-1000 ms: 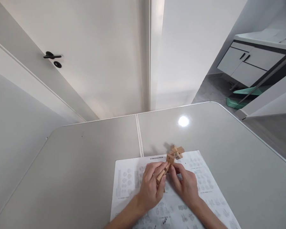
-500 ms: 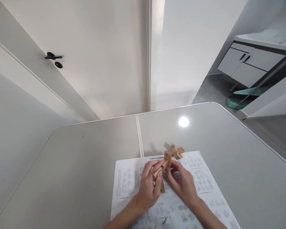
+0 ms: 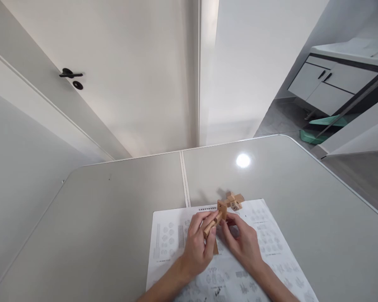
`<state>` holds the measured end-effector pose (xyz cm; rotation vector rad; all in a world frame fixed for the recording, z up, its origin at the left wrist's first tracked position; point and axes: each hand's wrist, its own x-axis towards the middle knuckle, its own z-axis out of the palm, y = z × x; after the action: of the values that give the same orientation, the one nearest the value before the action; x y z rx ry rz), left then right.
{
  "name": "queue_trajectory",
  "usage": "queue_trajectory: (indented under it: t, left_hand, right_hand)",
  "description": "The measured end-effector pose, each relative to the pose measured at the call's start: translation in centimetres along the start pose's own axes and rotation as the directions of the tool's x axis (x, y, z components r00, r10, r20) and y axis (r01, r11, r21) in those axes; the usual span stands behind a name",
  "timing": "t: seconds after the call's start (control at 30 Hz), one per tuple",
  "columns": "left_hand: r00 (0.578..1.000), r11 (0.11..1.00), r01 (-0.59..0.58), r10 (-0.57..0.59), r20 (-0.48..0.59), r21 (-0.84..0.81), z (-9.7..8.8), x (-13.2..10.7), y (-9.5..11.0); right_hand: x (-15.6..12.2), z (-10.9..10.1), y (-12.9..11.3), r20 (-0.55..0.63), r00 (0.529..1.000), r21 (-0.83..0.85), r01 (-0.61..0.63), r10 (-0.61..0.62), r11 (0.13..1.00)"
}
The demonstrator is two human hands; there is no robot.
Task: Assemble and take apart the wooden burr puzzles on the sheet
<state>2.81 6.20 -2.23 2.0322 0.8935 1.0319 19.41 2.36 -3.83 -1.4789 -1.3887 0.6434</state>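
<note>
My left hand [image 3: 198,243] is closed around a notched wooden puzzle stick [image 3: 209,229], pinched between thumb and fingers. A flat wooden puzzle piece [image 3: 221,207] with a number on its face stands upright at the stick's far end, touching it. My right hand [image 3: 244,241] pinches this numbered piece low on its right side; its fingertips are partly hidden. Below my left fingers, another wooden piece [image 3: 216,248] shows in part; I cannot tell whether it lies on the sheet or is held. Just beyond my hands sits a cluster of joined wooden pieces [image 3: 234,202], also numbered.
A white printed sheet [image 3: 258,214] with rows of small diagrams lies under my hands on the grey table [image 3: 113,226]. A seam [image 3: 184,180] crosses the tabletop. Past the far edge are a door with a black handle [image 3: 69,74] and, to the right, a white cabinet [image 3: 330,79].
Both hands keep their grips. The stick and numbered piece have shifted very slightly to the right, and the numbered piece sits a touch lower.
</note>
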Motion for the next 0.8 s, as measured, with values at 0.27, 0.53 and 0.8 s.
queue_trajectory:
  t: [0.27, 0.53, 0.8]
  left_hand:
    - [0.997, 0.993, -0.079, 0.08, -0.012, 0.091, 0.1, 0.1, 0.1]
    - [0.996, 0.996, -0.083, 0.083, -0.012, 0.045, -0.2, 0.2, 0.4]
    - [0.947, 0.876, 0.287, -0.321, -0.027, -0.387, -0.4, 0.8, 0.1]
  right_hand:
    - [-0.3, 0.3, -0.1, -0.003, 0.998, 0.056, -0.058, 0.058, 0.997]
    - [0.4, -0.3, 0.3, -0.114, 0.99, -0.035, -0.081, 0.077, 0.996]
    - [0.7, -0.5, 0.4, -0.043, 0.991, -0.005, -0.125, 0.125, 0.992]
